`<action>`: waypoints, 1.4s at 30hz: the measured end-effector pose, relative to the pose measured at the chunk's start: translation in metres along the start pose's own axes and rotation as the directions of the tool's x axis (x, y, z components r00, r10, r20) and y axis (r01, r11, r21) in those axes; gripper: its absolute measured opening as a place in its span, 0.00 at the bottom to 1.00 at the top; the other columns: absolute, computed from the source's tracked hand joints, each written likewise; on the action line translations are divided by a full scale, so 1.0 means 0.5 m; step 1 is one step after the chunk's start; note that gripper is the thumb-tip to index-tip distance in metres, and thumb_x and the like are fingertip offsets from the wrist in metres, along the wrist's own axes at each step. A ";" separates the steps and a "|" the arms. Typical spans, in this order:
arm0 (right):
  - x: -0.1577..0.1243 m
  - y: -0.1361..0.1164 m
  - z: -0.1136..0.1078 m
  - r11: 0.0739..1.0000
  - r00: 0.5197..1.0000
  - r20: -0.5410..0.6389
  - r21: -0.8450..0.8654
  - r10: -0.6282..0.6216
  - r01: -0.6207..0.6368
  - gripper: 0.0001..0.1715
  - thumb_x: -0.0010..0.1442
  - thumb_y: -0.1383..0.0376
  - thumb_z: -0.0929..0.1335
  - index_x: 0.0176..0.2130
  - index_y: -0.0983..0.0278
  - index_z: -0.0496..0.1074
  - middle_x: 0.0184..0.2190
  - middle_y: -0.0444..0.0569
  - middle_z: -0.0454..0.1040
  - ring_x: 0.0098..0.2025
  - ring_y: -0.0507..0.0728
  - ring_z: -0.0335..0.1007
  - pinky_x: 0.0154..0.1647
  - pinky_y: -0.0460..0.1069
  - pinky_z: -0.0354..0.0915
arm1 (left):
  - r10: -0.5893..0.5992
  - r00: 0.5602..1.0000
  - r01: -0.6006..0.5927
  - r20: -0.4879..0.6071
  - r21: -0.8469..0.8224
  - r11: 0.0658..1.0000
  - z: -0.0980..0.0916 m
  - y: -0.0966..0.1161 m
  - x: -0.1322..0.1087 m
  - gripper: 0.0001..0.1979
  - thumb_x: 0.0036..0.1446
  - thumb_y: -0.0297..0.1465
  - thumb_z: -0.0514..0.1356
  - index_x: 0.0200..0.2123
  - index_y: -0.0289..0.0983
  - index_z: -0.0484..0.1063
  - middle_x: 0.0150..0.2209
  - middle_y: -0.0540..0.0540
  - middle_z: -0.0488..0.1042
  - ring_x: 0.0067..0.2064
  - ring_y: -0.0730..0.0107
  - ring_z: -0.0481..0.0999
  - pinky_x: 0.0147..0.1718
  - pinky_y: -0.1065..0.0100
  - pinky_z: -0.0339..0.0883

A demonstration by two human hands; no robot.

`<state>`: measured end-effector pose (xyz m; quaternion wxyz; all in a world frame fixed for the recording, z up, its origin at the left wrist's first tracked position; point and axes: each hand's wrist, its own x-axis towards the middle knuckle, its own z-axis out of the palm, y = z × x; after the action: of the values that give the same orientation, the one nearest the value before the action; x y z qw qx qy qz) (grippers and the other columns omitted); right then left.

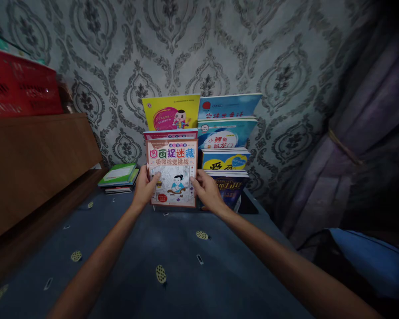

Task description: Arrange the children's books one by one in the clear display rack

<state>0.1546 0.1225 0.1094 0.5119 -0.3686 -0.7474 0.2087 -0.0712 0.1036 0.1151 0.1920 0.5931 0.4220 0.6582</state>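
Note:
Between my two hands stands a picture book (172, 170) with a pinkish-red border and a seated cartoon figure on its cover. My left hand (145, 184) grips its left edge, thumb on the cover, and my right hand (208, 188) grips the right edge the same way. Right behind it rise a pink-topped book (169, 134) and a taller yellow book (173, 110). Beside these, on the right, several more books stand in a stepped row: a blue book (231, 105), a teal book (228, 133), a yellow-and-blue book (224, 160) and a dark blue book (231, 188). Whatever supports the books is mostly hidden.
A small stack of books (118, 175), green on top, lies to the left. Further left, a red basket (23, 84) sits on a brown wooden piece of furniture (40, 164). Patterned dark blue cloth (176, 248) covers the surface. At right hangs a purple curtain (362, 110).

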 end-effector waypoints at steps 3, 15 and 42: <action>0.035 -0.010 -0.010 0.999 0.999 -0.019 -0.029 -0.033 0.032 0.07 0.65 0.60 0.63 0.40 0.60 0.68 0.30 0.48 0.75 0.32 0.58 0.70 0.33 0.50 0.65 | 0.074 0.997 -0.074 0.014 0.027 0.997 -0.001 0.013 0.039 0.15 0.54 0.39 0.64 0.41 0.39 0.66 0.41 0.46 0.75 0.43 0.63 0.75 0.44 0.65 0.68; 0.167 -0.079 -0.051 0.972 0.978 -0.091 -0.161 -0.189 0.173 0.02 0.63 0.64 0.63 0.36 0.60 0.62 0.28 0.45 0.68 0.30 0.57 0.65 0.34 0.52 0.62 | 0.340 0.939 -0.307 -0.056 0.313 0.899 -0.018 0.064 0.164 0.16 0.56 0.39 0.68 0.39 0.38 0.66 0.38 0.47 0.73 0.41 0.63 0.74 0.46 0.61 0.67; 0.221 -0.058 -0.044 0.933 0.960 -0.110 -0.286 -0.258 0.218 0.05 0.60 0.69 0.61 0.36 0.60 0.64 0.31 0.50 0.71 0.35 0.60 0.67 0.39 0.55 0.64 | 0.389 0.918 -0.305 -0.078 0.486 0.819 -0.013 0.041 0.189 0.18 0.60 0.46 0.63 0.42 0.39 0.64 0.36 0.47 0.71 0.40 0.61 0.75 0.42 0.62 0.69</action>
<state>0.1423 0.1867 0.2053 0.5313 -0.3557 -0.7688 0.0133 -0.0933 0.1612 0.1898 -0.1167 0.6289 0.4666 0.6108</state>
